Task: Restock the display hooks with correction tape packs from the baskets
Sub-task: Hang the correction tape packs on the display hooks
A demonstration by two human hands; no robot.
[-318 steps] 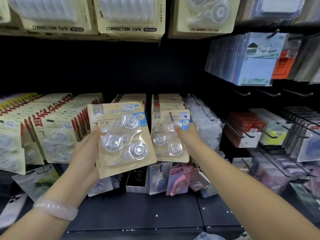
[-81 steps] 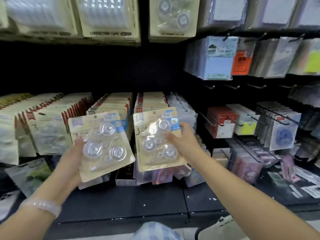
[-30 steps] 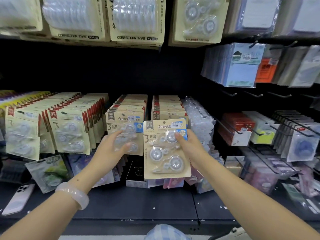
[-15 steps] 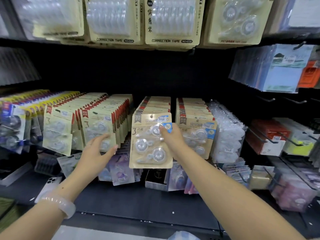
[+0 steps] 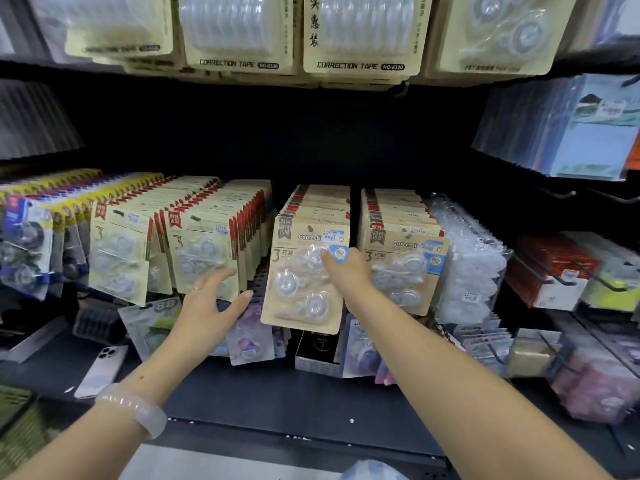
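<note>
Fingers (image 5: 327,258) of right hand (image 5: 346,275) pinching 3-pack (image 5: 304,271), now seated on hook; left hand (image 5: 207,306) spread, emptied since 1 s ago; 2 packs hung.

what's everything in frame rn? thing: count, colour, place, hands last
front correction tape pack: one, kraft, heads the centre hook row
3-pack correction tape rows: several rows, kraft with red edges, middle hooks
large correction tape cards: about four across, cream, top hooks
clear blister packs: one row, right of the kraft rows
phone: one, white, lower left on the black shelf
notepad packs: one row, blue, upper right
bracelet: one, pale, left wrist
left hand: fingers spread, holds nothing
right hand: holds the front correction tape pack
</note>
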